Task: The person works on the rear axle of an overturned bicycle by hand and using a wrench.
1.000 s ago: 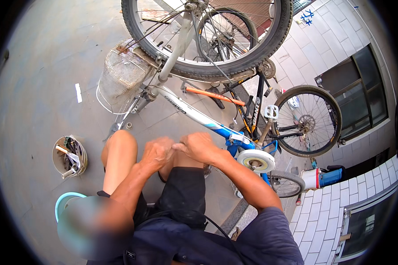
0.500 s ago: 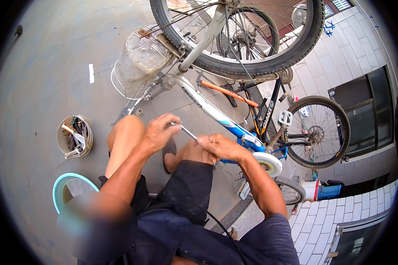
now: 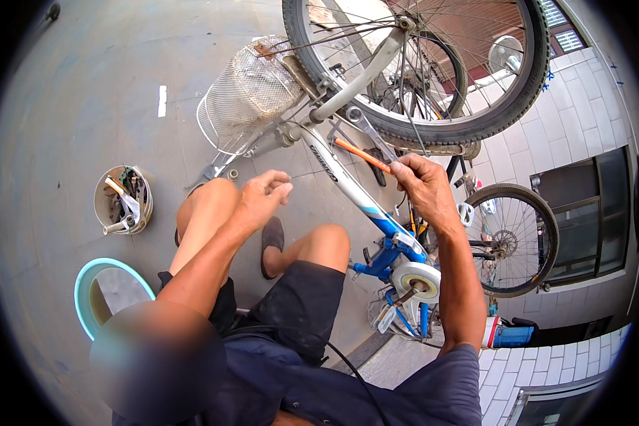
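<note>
In my right hand [image 3: 424, 186], raised beside the upturned bicycle, a silver wrench [image 3: 373, 135] is gripped by its near end. The wrench's ringed far end appears next to the grey fork [image 3: 362, 79] and the tyre; whether it touches them I cannot tell. My left hand [image 3: 264, 200] hovers over my knee with nothing in it, fingers bent and thumb apart. The bicycle's white and blue frame [image 3: 348, 186] slopes down to the right from the fork, with the front wheel [image 3: 488, 133] uppermost.
A wire basket [image 3: 227, 106] hangs at the bicycle's front. On the left stand a bucket of tools [image 3: 148, 216] and a turquoise basin [image 3: 85, 284] holding murky water. Behind are another bicycle's wheel [image 3: 554, 252], an orange bar [image 3: 358, 153] and a tiled wall [image 3: 582, 106].
My right hand has carried the wrench up and right toward the fork. My left hand no longer touches it and has stayed near my knee. The view has shifted slightly.
</note>
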Motion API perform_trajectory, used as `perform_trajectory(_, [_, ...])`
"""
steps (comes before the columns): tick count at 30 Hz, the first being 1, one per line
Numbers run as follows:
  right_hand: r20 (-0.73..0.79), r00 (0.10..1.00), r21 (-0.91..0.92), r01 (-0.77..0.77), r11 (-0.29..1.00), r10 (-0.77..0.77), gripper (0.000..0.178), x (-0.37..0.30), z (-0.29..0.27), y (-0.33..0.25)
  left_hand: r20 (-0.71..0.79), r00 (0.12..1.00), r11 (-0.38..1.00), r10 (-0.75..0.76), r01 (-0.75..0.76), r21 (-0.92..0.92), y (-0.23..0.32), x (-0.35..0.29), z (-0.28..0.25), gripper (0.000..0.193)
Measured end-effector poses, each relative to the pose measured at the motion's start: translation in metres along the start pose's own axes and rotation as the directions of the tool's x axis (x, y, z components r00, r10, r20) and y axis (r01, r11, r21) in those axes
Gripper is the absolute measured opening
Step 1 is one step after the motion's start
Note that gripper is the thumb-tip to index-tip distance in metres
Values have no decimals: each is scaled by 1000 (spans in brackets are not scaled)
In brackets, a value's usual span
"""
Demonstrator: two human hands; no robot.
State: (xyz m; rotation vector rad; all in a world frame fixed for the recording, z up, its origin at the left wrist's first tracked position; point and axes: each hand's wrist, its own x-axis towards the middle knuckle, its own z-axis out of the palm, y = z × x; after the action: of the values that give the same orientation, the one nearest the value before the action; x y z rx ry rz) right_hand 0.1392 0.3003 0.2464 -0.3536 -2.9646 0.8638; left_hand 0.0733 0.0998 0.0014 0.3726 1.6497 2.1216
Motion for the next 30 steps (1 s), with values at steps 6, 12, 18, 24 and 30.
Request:
perform_trajectory(6, [-159, 977, -155, 117, 981, -142, 29, 35, -36, -21, 10, 1000, 999, -22, 22, -32, -1, 2, 2, 19])
perform_trajectory(12, [-260, 934, -275, 170, 946, -243, 35, 60, -60, -39, -2, 999, 999, -35, 35, -10, -3, 6, -2, 18])
perform_trajectory(18, [-286, 923, -331, 156, 931, -257, 34, 73, -78, -56, -1, 1000, 997, -29, 29, -66, -1, 8, -3, 17])
perform_trajectory(24, [-289, 922, -395, 129, 909, -257, 33, 81, -91, -69, -3, 1000, 997, -9, 9, -83, 0, 7, -5, 17])
perform_trajectory(30, [-214, 922, -585, 143, 799, -322, 36, 87, -114, -93, -4, 1000, 997, -5, 5, -82, 0, 6, -5, 18])
